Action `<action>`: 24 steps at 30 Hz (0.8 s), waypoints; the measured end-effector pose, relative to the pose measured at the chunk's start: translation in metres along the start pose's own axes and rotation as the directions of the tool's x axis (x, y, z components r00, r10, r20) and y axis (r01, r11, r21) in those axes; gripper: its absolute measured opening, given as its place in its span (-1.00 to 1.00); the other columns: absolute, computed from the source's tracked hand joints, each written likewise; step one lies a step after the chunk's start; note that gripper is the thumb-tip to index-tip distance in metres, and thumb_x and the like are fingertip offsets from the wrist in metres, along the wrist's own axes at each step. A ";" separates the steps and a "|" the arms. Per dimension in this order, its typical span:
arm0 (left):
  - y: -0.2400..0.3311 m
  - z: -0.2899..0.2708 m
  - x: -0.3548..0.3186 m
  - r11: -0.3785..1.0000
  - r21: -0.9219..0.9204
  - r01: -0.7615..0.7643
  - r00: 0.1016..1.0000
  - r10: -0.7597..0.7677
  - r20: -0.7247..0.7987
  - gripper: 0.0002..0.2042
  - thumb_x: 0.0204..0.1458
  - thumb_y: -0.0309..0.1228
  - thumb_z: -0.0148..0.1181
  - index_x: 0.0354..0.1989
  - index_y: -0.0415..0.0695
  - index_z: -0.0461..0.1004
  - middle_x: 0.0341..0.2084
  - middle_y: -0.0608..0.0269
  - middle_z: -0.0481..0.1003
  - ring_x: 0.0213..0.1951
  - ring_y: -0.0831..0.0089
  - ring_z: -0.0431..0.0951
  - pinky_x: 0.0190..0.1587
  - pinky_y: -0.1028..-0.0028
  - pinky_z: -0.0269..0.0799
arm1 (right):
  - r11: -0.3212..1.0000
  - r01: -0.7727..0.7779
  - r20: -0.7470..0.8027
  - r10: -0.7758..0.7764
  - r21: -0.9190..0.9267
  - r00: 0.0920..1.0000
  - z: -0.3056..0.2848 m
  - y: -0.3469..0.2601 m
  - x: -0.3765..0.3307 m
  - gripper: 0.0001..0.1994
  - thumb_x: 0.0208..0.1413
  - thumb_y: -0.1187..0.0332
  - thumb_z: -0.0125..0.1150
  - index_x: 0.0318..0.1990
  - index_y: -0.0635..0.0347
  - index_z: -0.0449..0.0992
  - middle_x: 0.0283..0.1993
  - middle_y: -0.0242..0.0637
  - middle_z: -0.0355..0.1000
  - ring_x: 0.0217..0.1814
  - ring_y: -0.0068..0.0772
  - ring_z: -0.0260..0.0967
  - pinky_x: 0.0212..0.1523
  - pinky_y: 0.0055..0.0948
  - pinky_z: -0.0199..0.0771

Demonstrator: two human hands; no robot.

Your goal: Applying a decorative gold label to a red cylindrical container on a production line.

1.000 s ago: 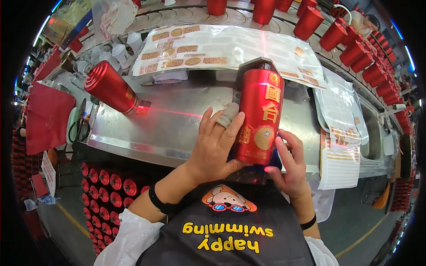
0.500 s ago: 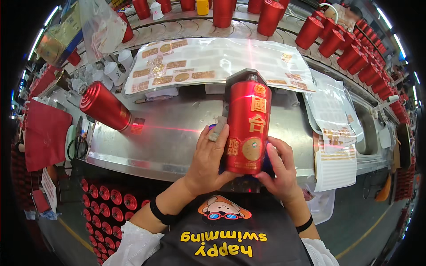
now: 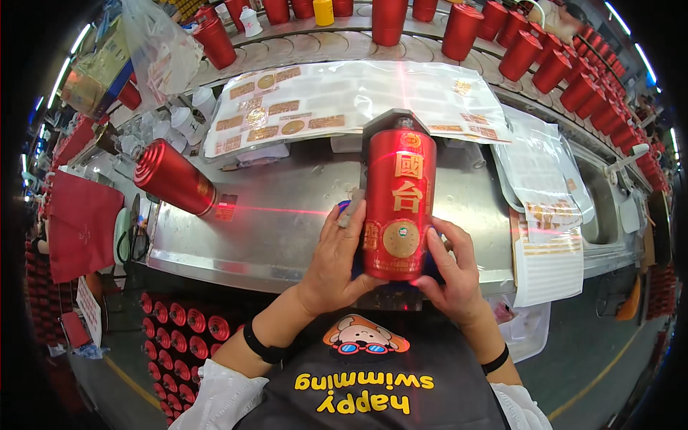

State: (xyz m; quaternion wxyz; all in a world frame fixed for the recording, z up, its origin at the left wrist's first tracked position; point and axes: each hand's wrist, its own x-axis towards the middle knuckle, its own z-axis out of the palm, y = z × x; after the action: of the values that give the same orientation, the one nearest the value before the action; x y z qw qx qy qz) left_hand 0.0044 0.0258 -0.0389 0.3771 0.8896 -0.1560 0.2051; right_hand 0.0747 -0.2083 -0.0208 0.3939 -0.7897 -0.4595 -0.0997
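Note:
A red cylindrical canister (image 3: 398, 204) with gold characters and a round gold sticker lies lengthwise on the steel bench, its lid end pointing away from me. My left hand (image 3: 338, 252) clasps its left side, with a small grey tool held between the fingers. My right hand (image 3: 449, 266) grips its right side near the bottom. A thin red laser line (image 3: 287, 211) runs across the bench and up the canister's face.
A second red canister (image 3: 174, 178) lies tilted at the bench's left. Sheets of gold stickers (image 3: 337, 104) lie behind, more sheets (image 3: 545, 208) at the right. Red canisters line the back rail (image 3: 459, 32) and a rack below the bench (image 3: 186, 337). A red cloth (image 3: 79, 222) hangs left.
The canister has swung from a rightward tilt to straight upright in the picture, centred under the laser line. Both hands shifted with it, the right hand moving up its side.

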 end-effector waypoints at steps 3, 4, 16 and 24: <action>0.002 -0.003 0.001 0.998 -0.055 0.029 0.999 -0.027 0.022 -0.01 0.02 0.09 0.23 0.40 -0.41 -0.09 0.29 -0.29 0.15 0.33 -0.13 0.15 0.41 0.00 -0.17 | 1.000 0.005 -0.008 -0.006 -0.030 1.000 0.000 0.002 0.000 -0.31 -0.12 0.26 0.45 0.21 0.33 0.37 0.24 0.10 0.24 0.24 0.13 0.24 0.21 -0.05 0.30; 0.003 -0.006 0.002 0.996 -0.084 0.040 0.999 -0.037 0.038 0.00 0.03 0.11 0.22 0.40 -0.40 -0.10 0.30 -0.28 0.14 0.34 -0.11 0.14 0.41 0.03 -0.15 | 0.999 0.009 -0.011 -0.010 -0.032 1.000 0.000 0.002 -0.002 -0.31 -0.14 0.28 0.45 0.21 0.33 0.38 0.23 0.09 0.25 0.23 0.13 0.24 0.21 -0.05 0.30; 0.008 0.004 0.012 0.832 -0.475 0.286 0.952 -0.301 0.047 -0.10 0.17 0.07 0.11 0.40 -0.43 -0.12 0.31 -0.25 0.11 0.35 0.06 0.15 0.35 0.23 0.02 | 0.998 0.058 -0.028 -0.059 -0.031 0.998 -0.002 0.003 -0.002 -0.31 -0.17 0.34 0.45 0.21 0.31 0.37 0.19 0.01 0.32 0.18 0.11 0.29 0.17 -0.07 0.35; 0.010 -0.001 0.015 0.784 -0.537 0.313 0.943 -0.326 0.074 -0.18 0.21 -0.05 0.10 0.40 -0.43 -0.09 0.31 -0.25 0.13 0.35 0.08 0.15 0.35 0.28 0.03 | 0.999 0.039 -0.057 -0.039 0.004 0.998 -0.001 0.004 -0.003 -0.31 -0.14 0.31 0.46 0.21 0.29 0.38 0.20 0.05 0.29 0.20 0.10 0.27 0.18 -0.08 0.34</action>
State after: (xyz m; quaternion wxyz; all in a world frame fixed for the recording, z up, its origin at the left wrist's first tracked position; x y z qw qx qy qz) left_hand 0.0133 0.0182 -0.0250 0.6436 0.7576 -0.0503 0.0962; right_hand 0.0766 -0.2115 -0.0239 0.4068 -0.7764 -0.4638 -0.1287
